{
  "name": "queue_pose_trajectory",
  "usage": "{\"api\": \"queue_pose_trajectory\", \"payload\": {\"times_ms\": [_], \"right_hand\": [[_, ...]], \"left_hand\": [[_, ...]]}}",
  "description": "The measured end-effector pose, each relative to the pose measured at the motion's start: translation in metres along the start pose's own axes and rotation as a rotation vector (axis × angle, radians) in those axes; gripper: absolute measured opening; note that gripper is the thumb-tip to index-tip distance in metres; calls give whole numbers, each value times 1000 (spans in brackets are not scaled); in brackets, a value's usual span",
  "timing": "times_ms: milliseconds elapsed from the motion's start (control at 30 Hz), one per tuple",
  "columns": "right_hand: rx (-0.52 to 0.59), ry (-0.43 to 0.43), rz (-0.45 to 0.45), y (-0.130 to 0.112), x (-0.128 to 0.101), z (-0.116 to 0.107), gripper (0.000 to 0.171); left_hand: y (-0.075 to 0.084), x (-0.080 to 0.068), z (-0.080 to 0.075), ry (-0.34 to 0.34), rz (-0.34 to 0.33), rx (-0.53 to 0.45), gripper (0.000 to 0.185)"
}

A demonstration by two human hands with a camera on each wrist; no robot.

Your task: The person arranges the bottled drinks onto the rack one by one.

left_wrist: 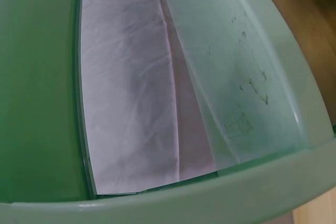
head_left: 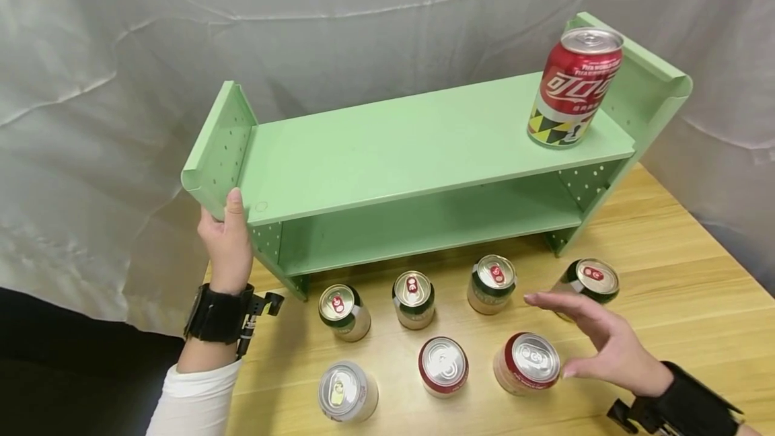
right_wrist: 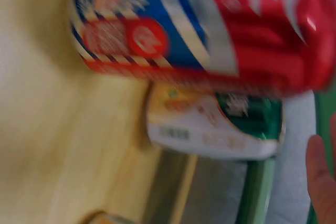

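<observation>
The left hand (head_left: 229, 244) is holding the left end of the green shelf (head_left: 387, 140), with its thumb up on the front edge; the other fingers are mostly hiding behind the end wall. The right hand (head_left: 608, 342) is spreading its thumb and fingers wide apart, with nothing between them. It is reaching beside the right red can (head_left: 528, 365), and I cannot tell if the thumb is touching it. The shelf is standing on a wooden table (head_left: 684, 241), and a tall red can (head_left: 575, 89) is standing on its top board, near the right end. On the table in front, four cans with gold tops are making a bent row: a first gold can (head_left: 344, 311), a second gold can (head_left: 414, 298), a third gold can (head_left: 492, 284) and a fourth gold can (head_left: 590, 280), which is sitting partly behind the right hand. Closer in, a pale silver can (head_left: 348, 392) and a middle red can (head_left: 444, 365) are standing to the left of the right red can. A wrinkly grey cloth (head_left: 363, 32) is hanging behind the shelf.
</observation>
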State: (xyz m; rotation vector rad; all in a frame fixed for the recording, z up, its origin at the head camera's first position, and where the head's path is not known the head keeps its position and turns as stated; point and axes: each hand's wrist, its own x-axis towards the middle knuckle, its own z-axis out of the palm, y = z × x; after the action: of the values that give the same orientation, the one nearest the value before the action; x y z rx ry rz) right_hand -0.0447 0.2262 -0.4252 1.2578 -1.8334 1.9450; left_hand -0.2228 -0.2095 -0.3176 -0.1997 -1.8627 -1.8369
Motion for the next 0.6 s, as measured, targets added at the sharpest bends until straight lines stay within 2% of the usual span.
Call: {"api": "queue_pose_trajectory", "payload": {"times_ms": [233, 433, 600], "right_hand": [[-145, 10, -11, 10, -7, 22, 84], [-234, 24, 64, 19, -16, 33, 96], [-281, 34, 87, 29, -26, 35, 101]], "left_hand": [[-2, -1, -1, -5, 8, -23, 46], [-2, -1, 0, 2, 15, -42, 45], [-1, -1, 0, 0, 20, -49, 45]]}}
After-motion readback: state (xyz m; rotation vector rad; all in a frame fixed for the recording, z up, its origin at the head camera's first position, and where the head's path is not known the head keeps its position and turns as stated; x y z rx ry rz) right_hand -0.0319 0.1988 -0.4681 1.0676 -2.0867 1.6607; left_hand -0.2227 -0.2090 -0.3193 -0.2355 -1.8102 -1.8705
